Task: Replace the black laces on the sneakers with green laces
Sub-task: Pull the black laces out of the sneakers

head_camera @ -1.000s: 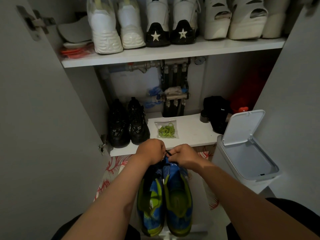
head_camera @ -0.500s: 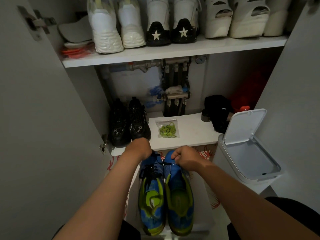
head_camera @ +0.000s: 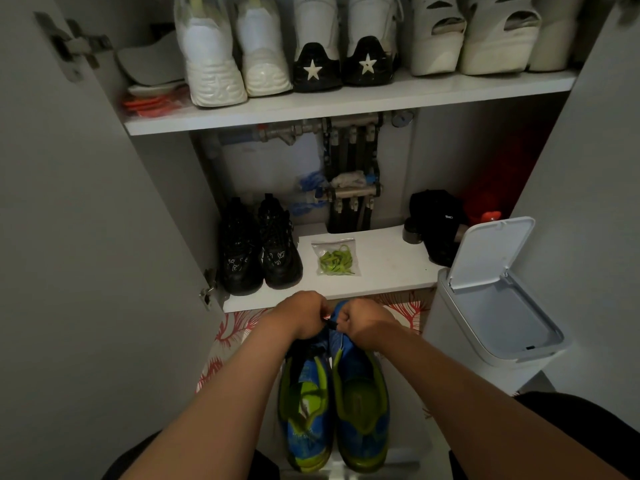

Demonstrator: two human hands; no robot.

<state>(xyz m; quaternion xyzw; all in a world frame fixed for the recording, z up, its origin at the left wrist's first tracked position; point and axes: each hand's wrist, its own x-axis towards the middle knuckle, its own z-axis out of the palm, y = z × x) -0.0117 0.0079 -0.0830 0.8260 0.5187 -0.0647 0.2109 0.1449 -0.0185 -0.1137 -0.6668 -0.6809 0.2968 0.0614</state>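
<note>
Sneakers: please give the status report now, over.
Left hand and right hand both pinch the black lace over the sneakers. Green laces bagged on the shelf. Open bin at right, apart.

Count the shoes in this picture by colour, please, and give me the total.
White sneakers: 2
White sneakers with black star heels: 2
Cream sandals: 2
Black shoes: 2
Blue and green sneakers: 2
Total: 10, not counting a pale shape cut off at the right end of the upper shelf.

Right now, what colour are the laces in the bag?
The laces are lime green; head view.
</note>
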